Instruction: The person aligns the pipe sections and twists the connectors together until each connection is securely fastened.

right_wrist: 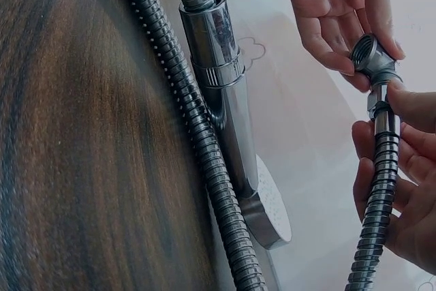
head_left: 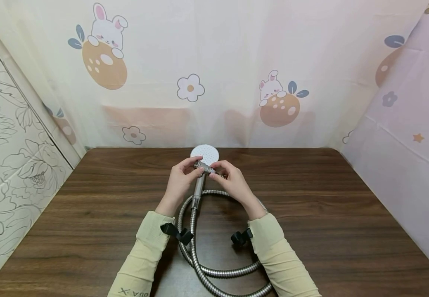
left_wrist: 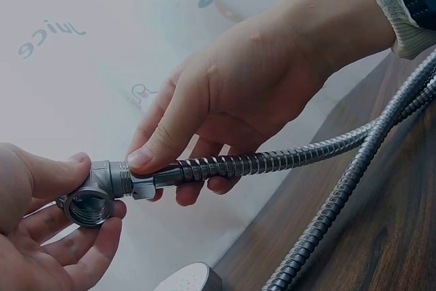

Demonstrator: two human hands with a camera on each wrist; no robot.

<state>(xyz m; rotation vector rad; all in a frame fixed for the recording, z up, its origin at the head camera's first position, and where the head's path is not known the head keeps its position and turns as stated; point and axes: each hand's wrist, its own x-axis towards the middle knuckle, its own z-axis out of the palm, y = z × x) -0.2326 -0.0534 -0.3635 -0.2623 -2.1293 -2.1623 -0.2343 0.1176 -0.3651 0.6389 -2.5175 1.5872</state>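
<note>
My left hand pinches a small metal pipe fitting between thumb and fingers. Its round threaded opening shows in both wrist views. My right hand grips the end of a ribbed metal shower hose, with the thumb on the hose's connector nut. Nut and fitting meet in line, and some thread shows between them; how far they are screwed together I cannot tell. Beyond the hands lies a handheld shower head with a white face and chrome handle, the hose's other end joined to it.
Loops of the hose lie across the dark wooden table, partly under the right forearm. A patterned curtain hangs behind the table's far edge, with more patterned cloth at both sides. Each wrist wears a black camera mount.
</note>
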